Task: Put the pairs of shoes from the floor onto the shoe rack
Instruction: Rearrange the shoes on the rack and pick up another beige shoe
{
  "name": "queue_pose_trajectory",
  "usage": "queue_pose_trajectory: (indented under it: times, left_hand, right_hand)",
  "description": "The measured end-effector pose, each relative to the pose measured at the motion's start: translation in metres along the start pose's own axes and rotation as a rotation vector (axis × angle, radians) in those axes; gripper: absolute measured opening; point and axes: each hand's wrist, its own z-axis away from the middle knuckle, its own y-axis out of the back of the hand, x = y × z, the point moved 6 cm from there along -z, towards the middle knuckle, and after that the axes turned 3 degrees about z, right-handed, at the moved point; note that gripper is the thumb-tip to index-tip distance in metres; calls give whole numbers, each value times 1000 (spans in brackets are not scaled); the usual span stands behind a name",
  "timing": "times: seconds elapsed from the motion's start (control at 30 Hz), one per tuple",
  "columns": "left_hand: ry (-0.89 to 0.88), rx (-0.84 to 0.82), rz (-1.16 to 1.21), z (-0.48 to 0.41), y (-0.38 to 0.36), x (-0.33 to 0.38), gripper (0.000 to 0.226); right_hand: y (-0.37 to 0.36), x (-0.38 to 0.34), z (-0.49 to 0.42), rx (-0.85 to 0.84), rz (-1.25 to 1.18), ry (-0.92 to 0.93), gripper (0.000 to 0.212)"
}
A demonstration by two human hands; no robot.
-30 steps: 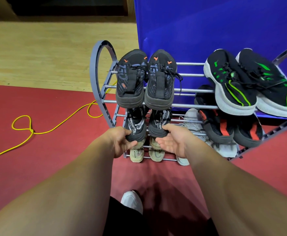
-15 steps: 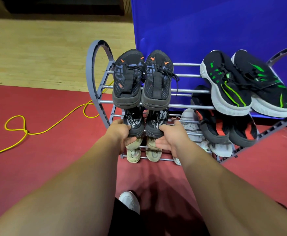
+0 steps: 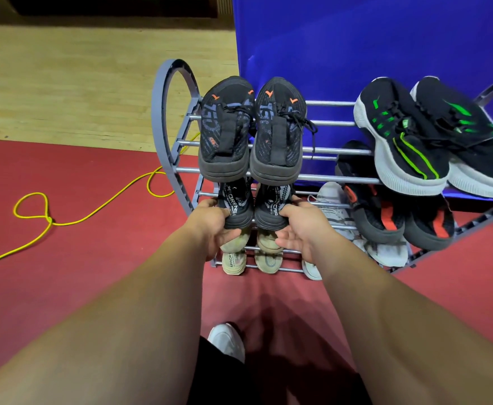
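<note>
A grey shoe rack point(image 3: 167, 147) with metal bars stands against a blue board. On its middle shelf at the left sits a pair of black-and-white knit shoes point(image 3: 238, 206). My left hand point(image 3: 210, 222) grips the heel of the left shoe, and my right hand point(image 3: 297, 226) grips the heel of the right one. A black pair with orange marks point(image 3: 251, 133) rests on the top shelf right above them. Beige shoes point(image 3: 265, 252) lie on the bottom shelf below my hands.
Black-and-green sneakers point(image 3: 432, 138) sit top right, black-and-red shoes point(image 3: 391, 211) middle right, white shoes point(image 3: 335, 211) lower right. A yellow cable point(image 3: 64, 222) loops on the red floor at left. My white shoe point(image 3: 227, 340) shows below.
Both hands have pushed the black-and-white pair further back under the top shelf. My fingers stay on the heels.
</note>
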Motion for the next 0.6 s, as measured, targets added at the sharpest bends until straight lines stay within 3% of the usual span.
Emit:
queue_pose_trajectory:
  times: [0.37, 0.6]
  left_hand:
    - [45, -10, -41, 4, -1, 2, 33]
    - [78, 48, -133, 38, -5, 9, 15]
  right_hand:
    - [2, -3, -4, 19, 54, 22, 38]
    - [17, -14, 27, -50, 287, 56, 29]
